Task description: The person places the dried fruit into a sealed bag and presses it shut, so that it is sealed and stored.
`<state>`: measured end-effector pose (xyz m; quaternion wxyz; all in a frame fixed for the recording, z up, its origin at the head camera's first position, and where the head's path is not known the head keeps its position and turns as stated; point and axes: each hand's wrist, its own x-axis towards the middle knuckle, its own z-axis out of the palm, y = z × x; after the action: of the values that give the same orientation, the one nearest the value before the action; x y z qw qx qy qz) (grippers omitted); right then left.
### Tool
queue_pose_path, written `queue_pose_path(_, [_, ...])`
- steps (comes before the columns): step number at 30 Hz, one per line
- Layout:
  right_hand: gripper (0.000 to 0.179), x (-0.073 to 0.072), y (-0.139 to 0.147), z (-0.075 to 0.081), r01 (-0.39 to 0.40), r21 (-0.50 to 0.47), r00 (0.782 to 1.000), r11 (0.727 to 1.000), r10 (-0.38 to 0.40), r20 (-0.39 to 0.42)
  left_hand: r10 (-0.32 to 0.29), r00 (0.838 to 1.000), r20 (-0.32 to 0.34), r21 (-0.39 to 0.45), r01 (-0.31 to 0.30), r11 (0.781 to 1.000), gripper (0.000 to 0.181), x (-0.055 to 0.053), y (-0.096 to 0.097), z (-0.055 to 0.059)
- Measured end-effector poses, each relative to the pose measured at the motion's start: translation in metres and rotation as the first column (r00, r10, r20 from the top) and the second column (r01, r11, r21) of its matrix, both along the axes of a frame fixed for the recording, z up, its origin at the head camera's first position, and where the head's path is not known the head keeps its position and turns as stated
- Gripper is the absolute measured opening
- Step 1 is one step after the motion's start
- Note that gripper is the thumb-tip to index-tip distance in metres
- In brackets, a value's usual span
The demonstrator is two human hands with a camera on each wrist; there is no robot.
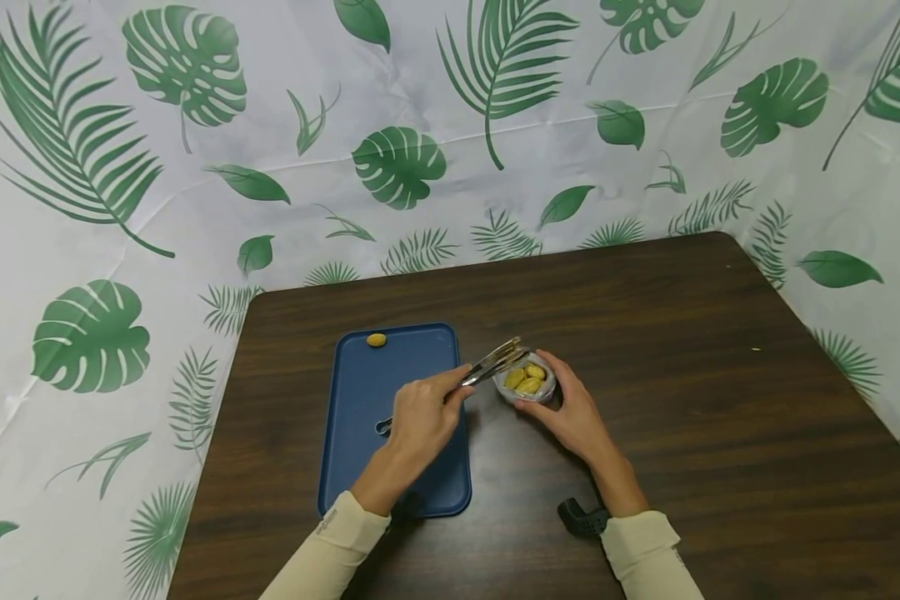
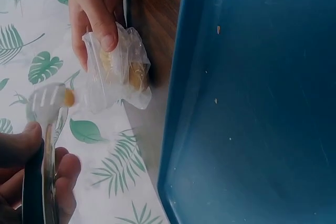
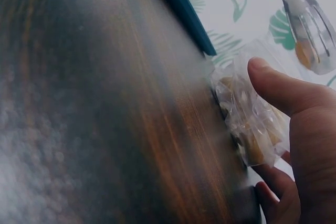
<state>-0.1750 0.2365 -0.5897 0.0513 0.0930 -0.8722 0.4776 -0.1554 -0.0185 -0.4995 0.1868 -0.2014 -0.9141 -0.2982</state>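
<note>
My left hand [image 1: 423, 417] grips metal tongs [image 1: 491, 364], whose heads are raised over the mouth of a clear plastic bag [image 1: 504, 393]. A small yellow oval piece [image 3: 303, 55] is caught between the heads, shown in both wrist views. Around the bag's right side curl the thumb and fingers of my right hand [image 1: 576, 415], holding it upright on the table. Several yellow-brown oval pieces [image 1: 528, 383] lie inside the bag; their exact kind is unclear. On the blue tray [image 1: 390, 383], one similar yellow piece [image 1: 377, 340] rests near the far left corner.
The tray lies on a dark wooden table [image 1: 682, 350], left of the bag. A few crumbs [image 2: 218, 30] dot the tray. A black wrist-worn device [image 1: 583, 518] sits at my right wrist. Behind the table hangs a leaf-patterned white sheet [image 1: 292, 225].
</note>
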Motion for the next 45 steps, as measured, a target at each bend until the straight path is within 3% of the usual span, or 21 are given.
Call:
queue_pose_path(6, [0.089, -0.001, -0.001, 0.000, -0.006, -0.003, 1.000, 1.000, 0.006, -0.004, 0.005, 1.000, -0.005, 0.020, -0.005, 1.000, 0.041, -0.001, -0.003, 0.000])
queue_pose_path(15, [0.088, -0.002, 0.000, -0.002, 0.007, 0.018, 1.000, 1.000, -0.007, 0.002, 0.083, 0.996, 0.016, 0.044, -0.083, 0.996, 0.045, -0.003, -0.015, -0.002])
queue_pose_path(26, [0.089, -0.002, 0.000, 0.002, 0.005, 0.026, 1.000, 1.000, -0.005, 0.013, 0.137, 0.989, 0.055, 0.068, -0.141, 0.988, 0.046, -0.002, -0.028, -0.001])
queue_pose_path(36, [0.089, -0.003, -0.002, 0.004, 0.004, 0.028, 1.000, 1.000, -0.005, 0.023, 0.176, 0.984, 0.024, 0.081, -0.177, 0.981, 0.045, -0.005, -0.042, 0.000])
queue_pose_path(45, [0.088, 0.000, -0.002, -0.001, 0.015, 0.019, 1.000, 1.000, -0.016, 0.021, 0.207, 0.978, 0.035, 0.075, -0.209, 0.975, 0.046, -0.005, -0.051, -0.001])
